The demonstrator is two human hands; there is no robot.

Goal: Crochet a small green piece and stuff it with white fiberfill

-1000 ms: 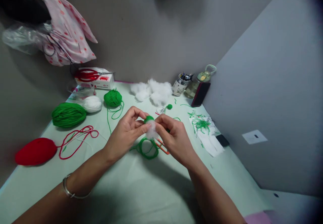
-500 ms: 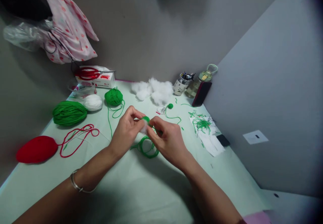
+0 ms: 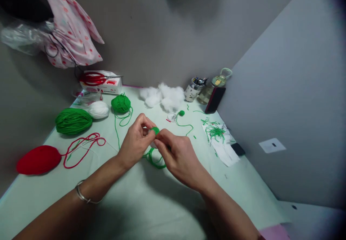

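A small green crocheted piece (image 3: 155, 130) is pinched between the thumb and fingers of my left hand (image 3: 137, 138). My right hand (image 3: 178, 150) presses its thumb and forefinger together at the piece's right side, over a bit of white stuffing (image 3: 153, 145) that shows just below it. Most of the stuffing is covered by my fingers. Under the hands, loops of green yarn (image 3: 156, 163) lie on the pale green tabletop (image 3: 127, 204). Beyond my fingers sits a tiny green ball (image 3: 181, 113) with a yarn tail.
Fluffy white stuffing (image 3: 170, 97) lies at the back, beside a pen cup (image 3: 192, 90), a bottle (image 3: 207, 94) and a phone (image 3: 215, 100). Leftward are green yarn (image 3: 73, 121), red yarn (image 3: 39, 160) and red scissors (image 3: 93, 78) on a box. Green scraps (image 3: 216, 133) lie right.
My right hand has turned slightly and closed in on the green piece, its fingertips now pressing at the white stuffing. Less stuffing shows than before. My left hand keeps its pinch.
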